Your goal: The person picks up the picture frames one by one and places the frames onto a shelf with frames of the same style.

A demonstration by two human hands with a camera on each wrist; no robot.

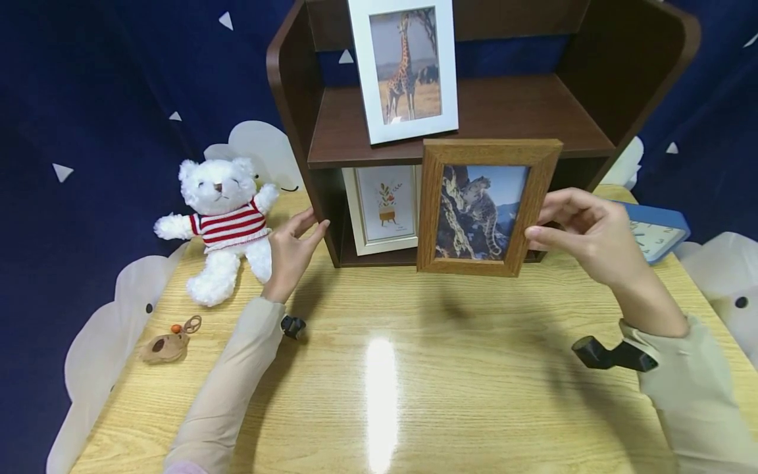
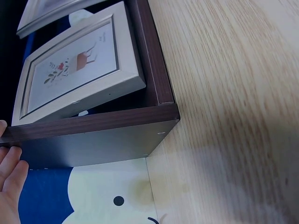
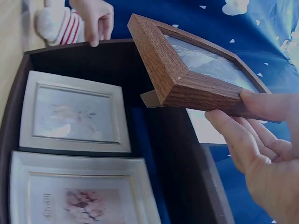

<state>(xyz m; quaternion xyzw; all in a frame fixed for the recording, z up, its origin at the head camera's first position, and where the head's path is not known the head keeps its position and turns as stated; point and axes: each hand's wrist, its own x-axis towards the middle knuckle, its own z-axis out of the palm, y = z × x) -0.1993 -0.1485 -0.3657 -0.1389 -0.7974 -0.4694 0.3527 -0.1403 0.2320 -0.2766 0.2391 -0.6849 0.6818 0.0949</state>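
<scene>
My right hand (image 1: pixel 592 230) pinches the right edge of a brown wooden picture frame (image 1: pixel 482 210) with a leopard picture. The frame is upright, held in front of the dark brown shelf (image 1: pixel 462 148); in the right wrist view a stand flap (image 3: pixel 153 99) shows behind it. On the left, my left hand (image 1: pixel 294 253) grips the front edge of the shelf's side panel (image 2: pixel 93 126), thumb on the edge and fingers along the outer face. Inside the lower compartment leans a cream picture frame (image 1: pixel 387 207) with a plant drawing. A second pale frame (image 3: pixel 79 186) stands beside it, mostly hidden in the head view.
A white frame with a giraffe picture (image 1: pixel 408 69) stands on the upper shelf board. A white teddy bear (image 1: pixel 219 197) in a striped sweater sits left of the shelf, a brown keychain (image 1: pixel 166 347) before it. Behind my right hand lies a blue clock (image 1: pixel 657 227) on the wooden table (image 1: pixel 462 395).
</scene>
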